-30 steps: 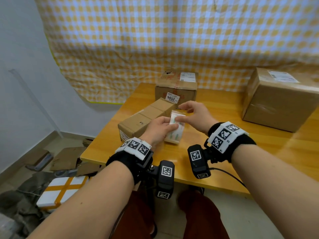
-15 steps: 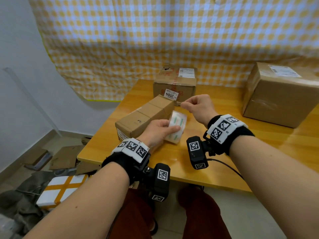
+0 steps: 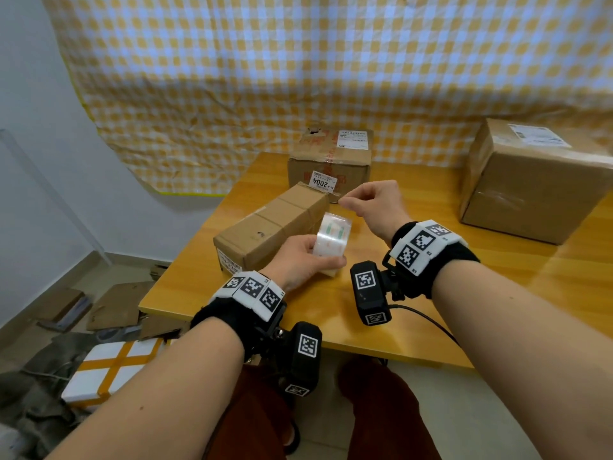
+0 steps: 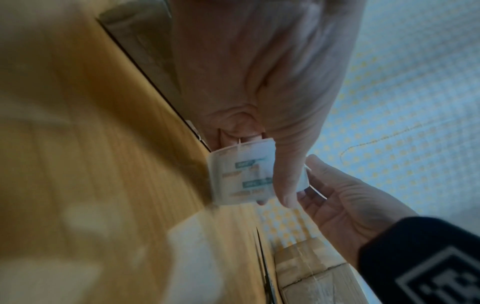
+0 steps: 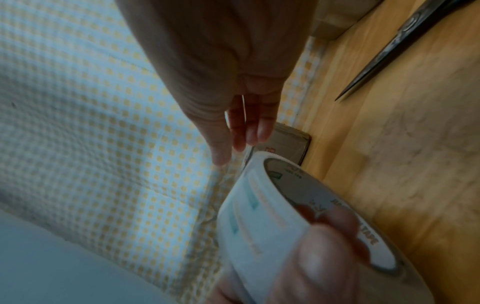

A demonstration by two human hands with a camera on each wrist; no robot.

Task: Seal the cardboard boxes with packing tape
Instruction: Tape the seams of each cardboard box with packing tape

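My left hand (image 3: 318, 257) grips a roll of clear packing tape (image 3: 331, 240) just above the wooden table (image 3: 431, 310), beside a long cardboard box (image 3: 272, 227). The roll (image 4: 241, 176) carries green and orange print on its core. My right hand (image 3: 345, 202) is raised a little above and behind the roll, thumb and forefinger pinching the loose tape end. In the right wrist view the pinching fingers (image 5: 241, 131) sit just above the roll (image 5: 259, 209), with a thin clear strip between them.
A taped box with a "2004" label (image 3: 331, 157) stands at the back of the table. A large box (image 3: 537, 184) sits at the right. Scissors (image 5: 389, 47) lie on the table nearby. Cardboard scraps and a white taped box (image 3: 109, 370) are on the floor at left.
My right hand has lifted off the roll, up and away, still pinching the tape end. The left hand has kept hold of the roll and tipped it up a little.
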